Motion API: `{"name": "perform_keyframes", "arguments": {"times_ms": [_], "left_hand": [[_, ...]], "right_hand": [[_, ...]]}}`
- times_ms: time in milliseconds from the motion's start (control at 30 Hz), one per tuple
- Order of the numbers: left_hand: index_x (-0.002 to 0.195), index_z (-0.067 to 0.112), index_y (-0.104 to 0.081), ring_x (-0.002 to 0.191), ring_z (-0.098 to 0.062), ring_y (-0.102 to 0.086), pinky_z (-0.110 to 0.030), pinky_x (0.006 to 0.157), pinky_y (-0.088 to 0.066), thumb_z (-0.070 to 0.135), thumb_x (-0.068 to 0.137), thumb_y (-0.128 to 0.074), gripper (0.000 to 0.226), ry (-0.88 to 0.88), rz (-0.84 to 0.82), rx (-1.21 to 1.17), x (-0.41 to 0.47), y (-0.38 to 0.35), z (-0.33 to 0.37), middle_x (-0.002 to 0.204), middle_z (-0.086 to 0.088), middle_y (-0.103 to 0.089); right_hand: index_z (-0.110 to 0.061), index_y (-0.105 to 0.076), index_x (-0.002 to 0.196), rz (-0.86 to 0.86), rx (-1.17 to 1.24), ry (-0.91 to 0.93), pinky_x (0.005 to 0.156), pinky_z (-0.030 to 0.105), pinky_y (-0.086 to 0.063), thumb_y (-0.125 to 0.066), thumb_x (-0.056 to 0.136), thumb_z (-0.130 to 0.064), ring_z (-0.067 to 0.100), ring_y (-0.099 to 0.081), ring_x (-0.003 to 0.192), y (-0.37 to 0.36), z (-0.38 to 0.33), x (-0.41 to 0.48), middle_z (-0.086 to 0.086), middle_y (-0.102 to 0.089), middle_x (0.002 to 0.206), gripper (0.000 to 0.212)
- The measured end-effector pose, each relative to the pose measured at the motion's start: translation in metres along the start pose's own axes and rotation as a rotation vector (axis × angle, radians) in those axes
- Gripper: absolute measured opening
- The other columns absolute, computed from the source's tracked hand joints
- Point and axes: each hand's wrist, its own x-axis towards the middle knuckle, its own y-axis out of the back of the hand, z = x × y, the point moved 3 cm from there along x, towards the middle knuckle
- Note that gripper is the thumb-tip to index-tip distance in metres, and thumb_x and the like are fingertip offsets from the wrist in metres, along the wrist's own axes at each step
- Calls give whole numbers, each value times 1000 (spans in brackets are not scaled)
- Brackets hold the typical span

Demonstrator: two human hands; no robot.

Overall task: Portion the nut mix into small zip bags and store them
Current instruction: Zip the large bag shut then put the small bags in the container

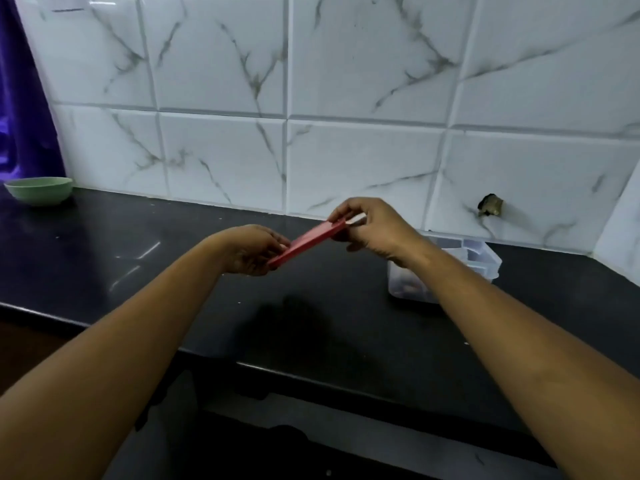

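A flat red lid (308, 244) hangs tilted above the black counter (138, 244), seen nearly edge-on. My left hand (251, 249) grips its lower left end. My right hand (367, 221) pinches its upper right end, where a small white piece shows between the fingers. A clear plastic container (474, 259) stands on the counter behind my right forearm; something reddish shows dimly at its bottom. No zip bags are in view.
A pale green bowl (40, 190) sits at the far left of the counter by a purple curtain (20, 98). A white marble-tiled wall (311, 98) backs the counter. The counter's front edge runs below my forearms.
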Motion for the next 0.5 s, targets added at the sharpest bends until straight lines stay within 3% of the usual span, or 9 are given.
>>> {"name": "perform_keyframes", "arguments": {"times_ms": [100, 167, 233, 300, 400, 433, 500], "left_hand": [[112, 8, -67, 61, -10, -63, -18, 45, -51, 6, 102, -53, 17, -39, -146, -131, -6, -15, 28, 94, -10, -70], [117, 5, -67, 69, -14, -71, -22, 52, -56, 8, 101, -57, 20, -105, -224, -138, -8, -27, 47, 104, -13, -74], [124, 6, -66, 83, -22, -75, -30, 61, -62, 8, 102, -54, 25, -223, -174, -63, -5, -35, 69, 114, -14, -73], [119, 11, -70, 88, -22, -72, -36, 71, -64, 12, 104, -52, 24, -402, -51, 7, -4, -45, 100, 106, -9, -75], [122, 17, -69, 89, -19, -70, -34, 72, -60, 45, 107, -45, 40, -646, -83, -193, -13, -64, 146, 102, -3, -74], [126, 19, -67, 91, -18, -71, -33, 72, -59, 52, 104, -48, 44, -727, -101, -207, -15, -73, 159, 105, -5, -74], [129, 24, -63, 91, -18, -72, -33, 72, -59, 46, 96, -67, 40, -889, -51, -68, -20, -91, 177, 104, -3, -75]], "right_hand": [[-24, -72, 94, 96, -89, 166, 60, 37, -62, -79, 89, -13, 20, -72, 83, 36, -19, -1, 1, -63, 117, 14], [-19, -70, 98, 113, -86, 202, 57, 37, -60, -73, 93, -9, 29, -73, 81, 60, -29, 1, 7, -69, 104, 11], [-17, -68, 101, 112, -171, 227, 56, 38, -60, -70, 95, -10, 31, -72, 76, 84, -37, 4, 9, -68, 98, 8], [-13, -66, 106, 123, -320, 232, 59, 36, -56, -67, 97, -14, 20, -66, 70, 111, -42, 7, 8, -66, 101, 9], [-20, -62, 109, 83, -569, 156, 67, 28, -46, -66, 100, -30, 10, -59, 79, 148, -45, 10, -1, -65, 104, 14], [-24, -60, 109, 70, -636, 125, 67, 26, -44, -65, 100, -34, 10, -59, 82, 159, -45, 10, -3, -64, 106, 15], [-30, -60, 114, 60, -707, 71, 66, 23, -42, -64, 101, -39, 9, -57, 84, 177, -43, 9, -3, -63, 110, 17]]}}
